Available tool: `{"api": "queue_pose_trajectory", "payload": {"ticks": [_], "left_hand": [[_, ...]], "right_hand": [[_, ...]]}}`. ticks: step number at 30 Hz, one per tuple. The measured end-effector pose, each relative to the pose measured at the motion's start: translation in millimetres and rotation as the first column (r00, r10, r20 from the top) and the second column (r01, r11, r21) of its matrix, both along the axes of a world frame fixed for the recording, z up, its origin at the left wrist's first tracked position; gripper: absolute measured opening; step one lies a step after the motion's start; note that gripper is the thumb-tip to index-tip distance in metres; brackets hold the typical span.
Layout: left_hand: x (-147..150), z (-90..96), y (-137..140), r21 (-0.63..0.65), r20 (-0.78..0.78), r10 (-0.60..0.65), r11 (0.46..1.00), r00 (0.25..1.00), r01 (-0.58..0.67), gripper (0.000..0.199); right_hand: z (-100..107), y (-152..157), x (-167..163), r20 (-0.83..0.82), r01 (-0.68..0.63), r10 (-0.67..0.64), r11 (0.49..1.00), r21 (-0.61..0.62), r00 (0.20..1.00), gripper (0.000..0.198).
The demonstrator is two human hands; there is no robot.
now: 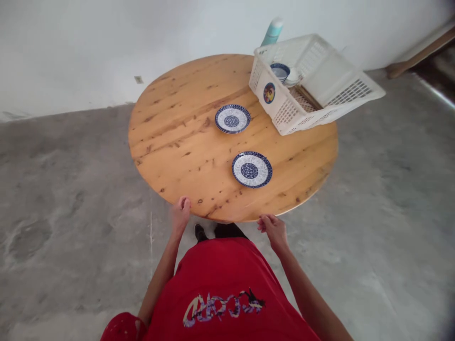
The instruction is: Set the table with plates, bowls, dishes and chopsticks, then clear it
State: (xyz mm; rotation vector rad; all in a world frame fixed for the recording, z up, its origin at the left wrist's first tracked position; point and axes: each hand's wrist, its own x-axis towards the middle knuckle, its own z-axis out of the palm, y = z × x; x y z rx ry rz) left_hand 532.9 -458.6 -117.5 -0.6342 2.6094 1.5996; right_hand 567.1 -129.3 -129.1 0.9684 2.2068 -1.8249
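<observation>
My left hand (181, 214) is at the near left edge of the round wooden table (177, 156), its fingers curled in with nothing visible in them. By the table's near right edge is my right hand (274, 230), also loosely closed and holding nothing that shows. In front of my hands, a blue-and-white patterned plate (251, 169) lies flat on the wood. Farther back is a second set of such plates (232, 118), where a double rim suggests more than one stacked. Neither hand touches a plate.
A white plastic basket (295, 116) occupies the table's far right, tilted in view. Inside it are a blue-rimmed bowl (280, 72), white dishes (293, 77) and a brown slatted item (309, 98). Behind it stands a teal bottle (272, 32) near the white wall (106, 42).
</observation>
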Motion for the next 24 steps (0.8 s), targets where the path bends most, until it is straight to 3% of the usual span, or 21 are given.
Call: {"api": "queue_pose_trajectory", "payload": {"ticks": [5, 9, 13, 17, 21, 24], "left_hand": [[-28, 3.4, 18, 0.038, 0.068, -0.059, 0.998, 0.996, 0.057, 0.015], [-63, 6.2, 47, 0.017, 0.122, -0.263, 0.965, 0.957, 0.263, 0.016], [-107, 2.7, 87, -0.020, 0.160, -0.360, 0.930, 0.919, 0.368, 0.018], [-141, -6.3, 128, 0.026, 0.212, -0.420, 0.905, 0.882, 0.425, 0.025], [-158, -14.6, 152, 0.036, 0.260, -0.450, 0.889, 0.854, 0.457, 0.028], [-161, -17.2, 156, -0.014, 0.300, -0.430, 0.890, 0.851, 0.455, 0.028]], "right_hand": [[-2, 25, -41, -0.007, 0.165, -0.165, 0.986, -0.022, 0.986, 0.036], [-7, 36, -85, -0.031, 0.229, -0.229, 0.973, 0.017, 0.973, 0.027], [-13, 42, -120, -0.043, 0.193, -0.191, 0.979, 0.066, 0.981, 0.022], [-19, 43, -142, -0.047, 0.095, -0.090, 0.989, 0.113, 0.995, 0.022], [-25, 41, -151, -0.041, 0.051, -0.046, 0.988, 0.149, 0.998, 0.023], [-28, 42, -150, -0.060, 0.018, -0.001, 0.962, 0.273, 0.998, 0.026]]}}
